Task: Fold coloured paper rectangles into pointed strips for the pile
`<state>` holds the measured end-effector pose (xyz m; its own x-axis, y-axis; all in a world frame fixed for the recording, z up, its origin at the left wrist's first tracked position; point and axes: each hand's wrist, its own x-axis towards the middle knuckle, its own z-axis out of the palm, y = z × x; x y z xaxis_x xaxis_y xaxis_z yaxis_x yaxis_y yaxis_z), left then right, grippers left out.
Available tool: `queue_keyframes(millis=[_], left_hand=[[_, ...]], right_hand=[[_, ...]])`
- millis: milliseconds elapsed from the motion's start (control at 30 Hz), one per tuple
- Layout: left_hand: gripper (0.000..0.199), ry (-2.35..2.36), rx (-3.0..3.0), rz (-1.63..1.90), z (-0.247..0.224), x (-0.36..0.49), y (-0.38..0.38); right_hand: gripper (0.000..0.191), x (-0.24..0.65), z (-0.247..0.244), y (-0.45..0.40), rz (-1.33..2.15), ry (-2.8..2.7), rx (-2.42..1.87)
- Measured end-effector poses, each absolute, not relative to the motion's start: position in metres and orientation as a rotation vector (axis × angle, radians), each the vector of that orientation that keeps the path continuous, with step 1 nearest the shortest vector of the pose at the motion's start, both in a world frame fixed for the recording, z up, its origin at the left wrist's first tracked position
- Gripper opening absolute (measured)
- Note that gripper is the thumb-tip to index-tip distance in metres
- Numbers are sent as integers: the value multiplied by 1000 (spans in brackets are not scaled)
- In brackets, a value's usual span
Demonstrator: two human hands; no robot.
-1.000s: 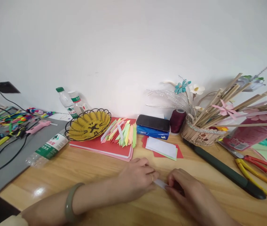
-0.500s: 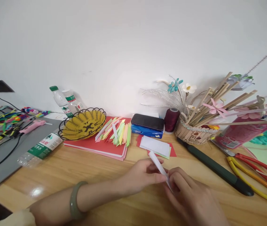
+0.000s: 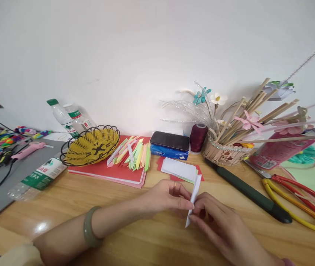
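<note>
A narrow folded strip of white paper (image 3: pixel 196 188) stands nearly upright between my two hands. My left hand (image 3: pixel 168 197), with a ring on one finger, pinches it from the left, thumb pressed on its face. My right hand (image 3: pixel 215 218) has thumb and fingertips closed on its lower right edge. Just behind the strip lies a small stack of white paper rectangles (image 3: pixel 178 168), with green and red paper beneath. Farther left, a pile of folded coloured paper strips (image 3: pixel 135 153) rests on red paper sheets (image 3: pixel 91 174).
Behind stand a phone (image 3: pixel 170 140) on a blue tissue pack (image 3: pixel 168 152), a maroon thread spool (image 3: pixel 198 138) and a basket of sticks and flowers (image 3: pixel 224 153). A dark green cutter-like tool (image 3: pixel 251 192) and scissors (image 3: pixel 293 195) lie right; a yellow basket (image 3: pixel 91 147) and bottle (image 3: pixel 38 179) left.
The white strip has turned from leaning left to nearly upright, tipping slightly right. My right fingers have shifted along its lower part. The whole view has moved a little.
</note>
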<state>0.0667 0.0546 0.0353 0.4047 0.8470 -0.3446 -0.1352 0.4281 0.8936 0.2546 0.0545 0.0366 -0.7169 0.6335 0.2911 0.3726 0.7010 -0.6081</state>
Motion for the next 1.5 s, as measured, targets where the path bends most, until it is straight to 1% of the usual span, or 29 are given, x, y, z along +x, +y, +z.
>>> queue_keyframes(millis=[100, 167, 267, 400, 467, 600, 767, 1100, 1333, 1500], left_hand=[[52, 963, 893, 713, 34, 68, 54], [52, 976, 879, 699, 34, 68, 54], [51, 990, 857, 686, 34, 67, 55], [53, 995, 824, 679, 34, 63, 56], [52, 991, 810, 680, 33, 59, 57], [51, 970, 789, 684, 30, 53, 58], [51, 941, 774, 672, 30, 49, 58], [52, 972, 783, 675, 31, 47, 59], [55, 975, 781, 658, 38, 48, 57], [47, 1046, 863, 661, 34, 48, 59]], right_hand=[[16, 253, 33, 55, 668, -2427, -818], [17, 255, 29, 56, 549, -2398, -835], [12, 258, 26, 59, 334, -2400, -764], [37, 260, 25, 64, 125, -2521, -610], [42, 262, 23, 65, 82, -2543, -563], [41, 268, 17, 68, 31, -2547, -524], [46, 273, 14, 71, -75, -2562, -491], [47, 276, 10, 74, -195, -2524, -527], [44, 272, 16, 75, -186, -2561, -471], [35, 273, 20, 73, -161, -2521, -443]])
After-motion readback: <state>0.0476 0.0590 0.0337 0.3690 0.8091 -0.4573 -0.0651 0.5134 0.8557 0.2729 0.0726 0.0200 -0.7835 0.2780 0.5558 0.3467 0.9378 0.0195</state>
